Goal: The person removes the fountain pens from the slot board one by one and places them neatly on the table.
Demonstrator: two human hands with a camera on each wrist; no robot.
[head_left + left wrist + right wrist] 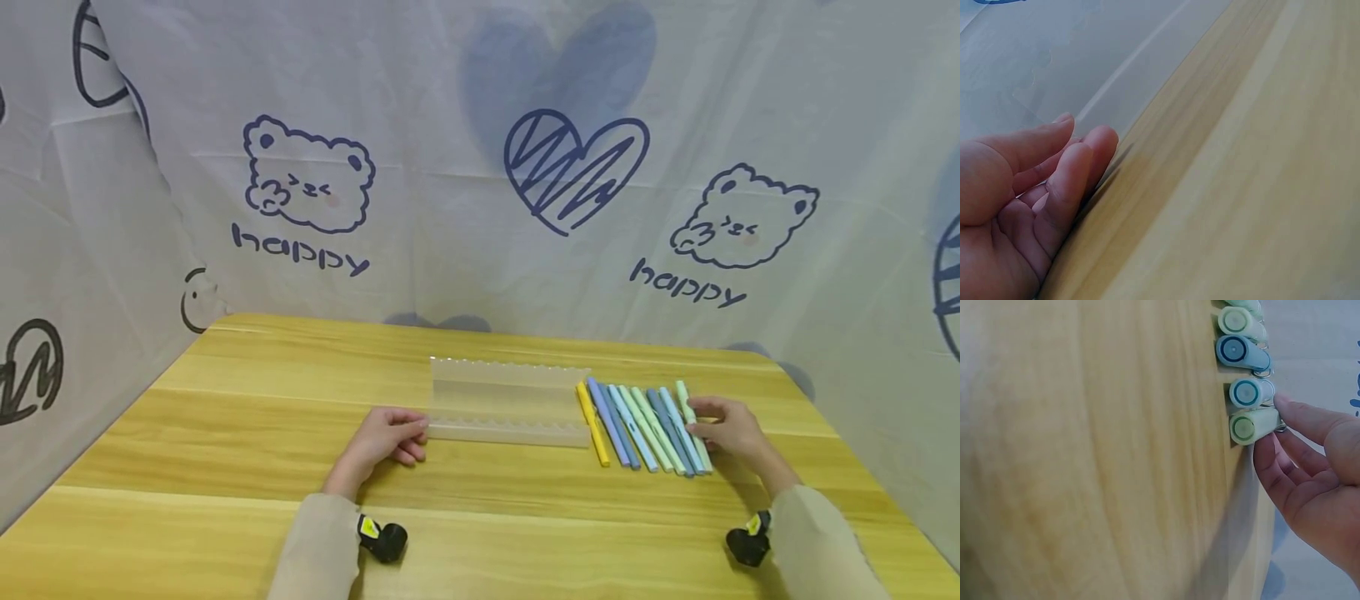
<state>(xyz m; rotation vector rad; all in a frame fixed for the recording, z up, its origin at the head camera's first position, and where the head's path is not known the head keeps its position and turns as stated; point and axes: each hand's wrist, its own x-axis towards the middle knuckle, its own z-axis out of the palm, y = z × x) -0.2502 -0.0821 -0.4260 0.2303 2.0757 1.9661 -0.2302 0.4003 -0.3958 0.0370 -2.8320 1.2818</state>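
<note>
A clear plastic rack [510,433] with scalloped edges stands mid-table. My left hand [386,435] pinches its front left corner; in the left wrist view the thumb [1054,134] lies over the clear plastic and the fingers curl below. To the right of the rack, several capped pens lie side by side, slightly slanted: a yellow pen [594,425] nearest the rack, then a purple pen [609,425], blue ones and green ones. With thumb and fingers, my right hand [729,429] holds the light green pen [1244,428] at the row's right end, beside a light blue pen [1246,392].
The wooden table [225,467] reaches back to a white cloth [450,275] printed with bears and hearts. Black wrist cameras sit at the left cuff [322,533] and the right cuff [806,521].
</note>
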